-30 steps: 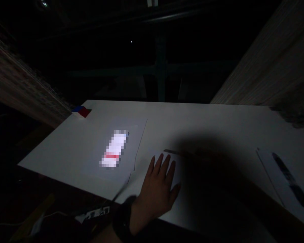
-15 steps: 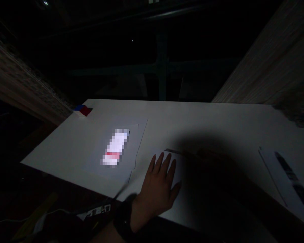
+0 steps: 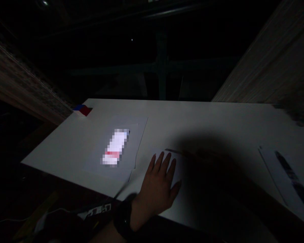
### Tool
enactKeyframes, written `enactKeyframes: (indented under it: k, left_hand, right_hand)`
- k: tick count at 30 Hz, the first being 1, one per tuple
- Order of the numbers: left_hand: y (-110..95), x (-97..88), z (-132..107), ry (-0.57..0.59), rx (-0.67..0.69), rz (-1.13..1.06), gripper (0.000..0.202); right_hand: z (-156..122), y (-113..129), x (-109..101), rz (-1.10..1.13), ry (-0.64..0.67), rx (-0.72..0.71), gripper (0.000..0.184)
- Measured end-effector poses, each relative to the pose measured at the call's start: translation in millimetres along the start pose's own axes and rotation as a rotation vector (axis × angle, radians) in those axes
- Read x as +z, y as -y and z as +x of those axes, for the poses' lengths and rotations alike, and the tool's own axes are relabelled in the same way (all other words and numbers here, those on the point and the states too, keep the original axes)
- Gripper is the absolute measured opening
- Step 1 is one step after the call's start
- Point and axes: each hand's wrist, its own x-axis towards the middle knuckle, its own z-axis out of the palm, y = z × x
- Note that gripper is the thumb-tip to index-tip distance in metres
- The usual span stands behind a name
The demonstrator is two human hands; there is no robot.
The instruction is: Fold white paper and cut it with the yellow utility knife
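My left hand (image 3: 159, 185) lies flat with its fingers spread on a white sheet of paper (image 3: 177, 172) near the table's front edge; a black watch (image 3: 123, 216) is on that wrist. My right hand (image 3: 207, 156) is in deep shadow just to the right, low over the table, and only its faint outline shows. Its fingertips seem closed at the right end of a thin dark strip (image 3: 172, 150) along the paper's far edge. What the strip is I cannot make out. The right part of the paper is lost in the shadow.
Left on the white table (image 3: 172, 114), a lit phone (image 3: 116, 147), blurred out, rests on sheets of paper (image 3: 135, 145). A red, blue and white block (image 3: 82, 110) sits at the back left corner. A dark pen-like object (image 3: 286, 165) lies on paper at the right. Curtains hang on both sides.
Hardly anything differs: my left hand stays in place on the paper, and my right hand has shifted slightly, if at all, in the shadow.
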Motion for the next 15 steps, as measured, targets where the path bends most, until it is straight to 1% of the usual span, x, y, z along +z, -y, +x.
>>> enactKeyframes:
  k: [6, 9, 15]
  left_hand:
    - [0.0, 0.3, 0.0, 0.017, -0.018, -0.018, 0.059]
    - [0.0, 0.3, 0.0, 0.026, -0.022, -0.017, 0.059]
    - [-0.6, -0.5, 0.3, 0.033, -0.022, -0.009, 0.059]
  right_hand:
    - [4.5, 3.1, 1.9, -0.009, 0.000, -0.012, 0.066]
    - [4.4, 4.5, 1.1, -0.025, -0.015, 0.008, 0.064]
    - [0.4, -4.4, -0.6, 0.000, -0.012, 0.033, 0.061]
